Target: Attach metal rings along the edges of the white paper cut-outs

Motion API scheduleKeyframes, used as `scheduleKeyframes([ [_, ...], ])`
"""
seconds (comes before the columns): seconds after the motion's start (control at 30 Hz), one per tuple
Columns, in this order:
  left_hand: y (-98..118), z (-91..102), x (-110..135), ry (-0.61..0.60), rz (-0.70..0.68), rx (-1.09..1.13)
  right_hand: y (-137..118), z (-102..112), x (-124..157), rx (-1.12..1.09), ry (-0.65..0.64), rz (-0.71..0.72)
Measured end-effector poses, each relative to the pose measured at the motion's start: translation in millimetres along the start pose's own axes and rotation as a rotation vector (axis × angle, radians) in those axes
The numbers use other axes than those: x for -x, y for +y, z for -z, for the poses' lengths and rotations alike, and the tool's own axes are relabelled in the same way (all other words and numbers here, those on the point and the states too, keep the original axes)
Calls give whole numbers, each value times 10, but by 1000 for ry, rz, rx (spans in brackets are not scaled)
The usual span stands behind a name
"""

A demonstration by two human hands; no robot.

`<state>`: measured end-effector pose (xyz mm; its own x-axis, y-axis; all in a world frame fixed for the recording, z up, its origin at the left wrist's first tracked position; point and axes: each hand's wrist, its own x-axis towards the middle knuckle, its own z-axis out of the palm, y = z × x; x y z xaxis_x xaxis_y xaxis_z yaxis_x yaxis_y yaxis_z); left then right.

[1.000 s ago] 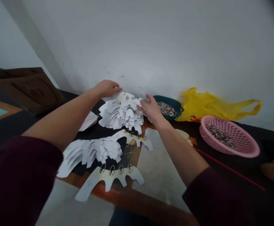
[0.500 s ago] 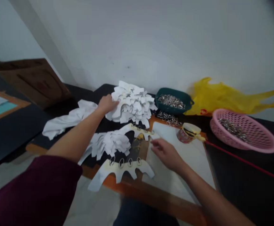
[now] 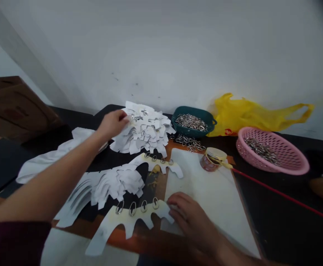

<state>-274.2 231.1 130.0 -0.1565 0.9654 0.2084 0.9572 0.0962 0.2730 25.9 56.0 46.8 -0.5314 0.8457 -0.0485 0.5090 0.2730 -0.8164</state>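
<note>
My left hand [image 3: 111, 123] reaches to the far stack of white cut-out pieces [image 3: 147, 130] and its fingers close on the stack's left edge. My right hand [image 3: 190, 216] lies low on the white board [image 3: 219, 192], fingertips curled on the right end of a near white piece [image 3: 128, 218] that carries several metal rings. A second ringed piece [image 3: 157, 162] lies beyond it. Between them sits a fanned pile of white pieces [image 3: 106, 183].
A green basket of metal rings [image 3: 193, 123] stands by the wall, loose rings [image 3: 189, 142] before it. A yellow plastic bag [image 3: 250, 114], a pink basket of rings [image 3: 272, 149], a small glue pot [image 3: 212, 159], a red stick [image 3: 283, 197] and a brown box [image 3: 14, 103] lie around.
My right hand has drawn back from the far stack toward me and now touches the near ringed piece. My left hand stays at the far stack's left edge.
</note>
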Motion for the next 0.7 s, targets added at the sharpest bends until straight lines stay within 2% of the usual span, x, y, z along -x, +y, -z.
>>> scheduleKeyframes([
  [0.07, 33, 116, -198, 49, -50, -2, -34, -58, -43, -8, -13, -8],
  [0.2, 192, 181, -615, 114, 22, -79, -37, -145, -29, 15, 5, -57],
  [0.27, 283, 169, -631, 206, 50, -116, -34, -171, 13, 36, 23, -65],
  [0.3, 312, 173, -547, 248, 26, -121, -32, -183, 36, 47, 27, -69],
  [0.33, 321, 186, -392, 284, -34, -113, -29, -196, 56, 60, 28, -77],
  [0.37, 307, 204, -167, 264, -122, -93, -24, -212, 72, 76, 29, -86],
  [0.43, 207, 224, 466, 104, -262, -81, -7, -255, 86, 119, 34, -106],
  [0.53, -33, 98, 1622, -142, -138, -74, 23, -341, 64, 185, 62, -121],
  [0.6, -161, -92, 2284, -162, -24, -87, 30, -399, 29, 196, 95, -110],
  [0.63, -199, -196, 2534, -160, 31, -84, 26, -419, 12, 188, 107, -103],
  [0.7, -211, -367, 2848, -134, 111, -13, 3, -419, -3, 142, 127, -95],
])
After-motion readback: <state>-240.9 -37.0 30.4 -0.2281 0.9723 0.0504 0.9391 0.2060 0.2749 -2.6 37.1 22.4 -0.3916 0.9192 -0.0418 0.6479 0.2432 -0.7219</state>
